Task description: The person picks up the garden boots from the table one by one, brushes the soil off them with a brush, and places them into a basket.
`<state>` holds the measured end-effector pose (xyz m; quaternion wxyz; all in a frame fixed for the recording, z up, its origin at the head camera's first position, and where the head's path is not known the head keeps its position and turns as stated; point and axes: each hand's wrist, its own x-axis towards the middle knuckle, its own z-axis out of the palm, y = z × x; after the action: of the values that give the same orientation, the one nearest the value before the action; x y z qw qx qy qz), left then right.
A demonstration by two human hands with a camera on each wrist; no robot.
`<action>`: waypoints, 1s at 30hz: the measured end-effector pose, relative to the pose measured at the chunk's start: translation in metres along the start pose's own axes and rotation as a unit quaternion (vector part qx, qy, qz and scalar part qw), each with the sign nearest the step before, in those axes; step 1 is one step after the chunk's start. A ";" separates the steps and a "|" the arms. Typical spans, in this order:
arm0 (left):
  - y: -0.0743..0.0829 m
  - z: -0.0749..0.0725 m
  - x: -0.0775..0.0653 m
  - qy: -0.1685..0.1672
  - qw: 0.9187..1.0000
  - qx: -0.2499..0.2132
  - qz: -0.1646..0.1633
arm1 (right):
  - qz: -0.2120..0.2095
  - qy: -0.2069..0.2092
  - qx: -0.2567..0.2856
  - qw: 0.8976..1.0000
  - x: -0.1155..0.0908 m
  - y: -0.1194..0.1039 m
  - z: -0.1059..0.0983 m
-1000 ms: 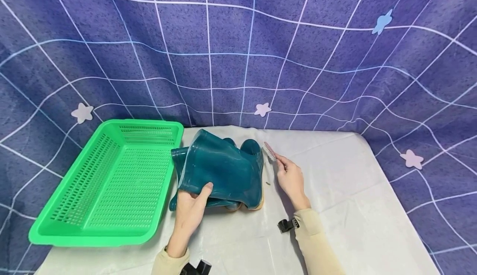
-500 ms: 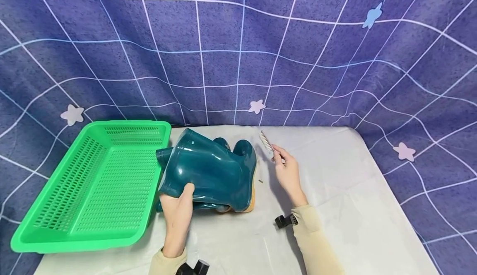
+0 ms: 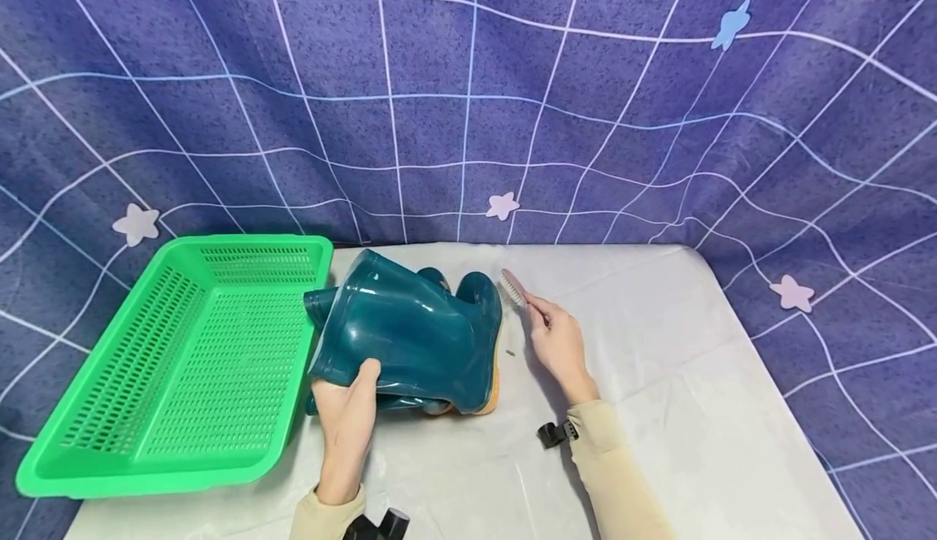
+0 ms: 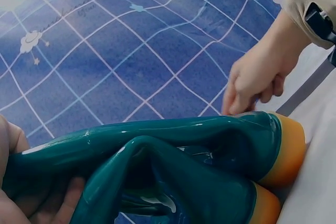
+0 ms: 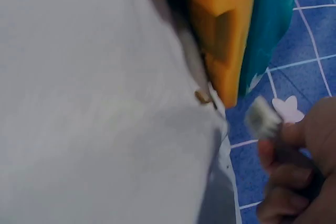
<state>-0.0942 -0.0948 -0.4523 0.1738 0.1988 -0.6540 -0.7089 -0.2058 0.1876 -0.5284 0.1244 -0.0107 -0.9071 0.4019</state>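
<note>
A pair of teal rubber boots lies on its side, toes pointing away. My left hand (image 3: 344, 414) grips the shaft rim of the upper boot (image 3: 410, 333), thumb on the outside. Beneath it the second boot (image 3: 319, 308) shows only in part. Orange soles (image 3: 493, 385) face right; in the left wrist view the heels (image 4: 289, 150) stand side by side. My right hand (image 3: 560, 351) holds a pink-backed brush (image 3: 512, 286) by its handle. Its white bristles face the toe's sole edge, close to it; contact cannot be told. In the right wrist view the brush head (image 5: 261, 119) is blurred.
A green perforated plastic basket (image 3: 146, 485) stands left of the boots, close beside them. A small brown bit (image 3: 510, 353) lies on the white-covered table (image 3: 659, 361) right of the soles. A blue-purple patterned curtain (image 3: 439, 133) hangs behind the table.
The brush moved away from the boot and tilted, then came back toward the toe. The left hand keeps its grip on the boot. The head view shifted slightly.
</note>
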 end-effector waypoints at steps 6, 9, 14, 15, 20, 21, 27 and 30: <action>0.003 -0.001 -0.001 -0.004 1.000 -0.006 0.010 | 0.008 -0.028 0.025 0.999 0.001 -0.005 0.002; 0.004 -0.003 -0.001 -0.002 1.000 -0.008 0.016 | 0.018 -0.013 0.016 1.000 0.000 -0.006 0.002; 0.006 -0.005 -0.002 -0.002 1.000 0.001 0.021 | -0.004 -0.025 0.045 0.999 0.002 -0.009 0.004; 0.006 -0.005 -0.001 -0.003 1.000 0.003 0.021 | -0.006 -0.027 0.035 0.999 0.001 -0.009 0.004; 0.005 -0.007 -0.001 -0.012 0.999 0.018 0.025 | 0.004 -0.007 -0.013 1.000 0.001 -0.012 0.001; 0.004 -0.007 -0.001 -0.015 0.999 0.022 0.029 | 0.006 -0.002 -0.010 1.000 0.001 -0.014 -0.001; 0.005 -0.003 -0.004 -0.043 0.995 0.046 0.074 | -0.004 0.010 0.024 1.000 -0.002 -0.021 -0.017; 0.007 -0.001 -0.007 -0.049 0.992 0.071 0.088 | -0.003 0.001 0.026 1.000 -0.008 -0.022 -0.027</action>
<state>-0.0878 -0.0927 -0.4448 0.1887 0.1174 -0.7251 -0.6519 -0.1905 0.1911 -0.4964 0.1270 -0.0052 -0.8961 0.4252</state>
